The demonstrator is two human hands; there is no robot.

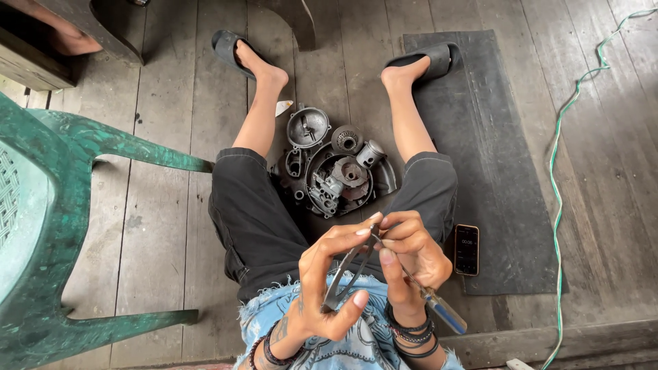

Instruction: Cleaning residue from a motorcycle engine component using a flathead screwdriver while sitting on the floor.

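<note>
My left hand (pixel 329 281) grips a thin dark metal ring-shaped part (pixel 346 277), held on edge in front of my lap. My right hand (pixel 410 252) holds a screwdriver (pixel 439 308) with a blue and clear handle, its tip meeting the top of the ring near my fingertips. On the wooden floor between my legs lies a grey engine casing (pixel 339 179) with gears and several loose round metal parts.
A green plastic chair (pixel 48 226) stands at the left. A black rubber mat (pixel 480 151) lies under my right leg, with a phone (pixel 467 249) on it. A green cable (pixel 558 178) runs along the right. Another person's foot (pixel 68 42) shows at top left.
</note>
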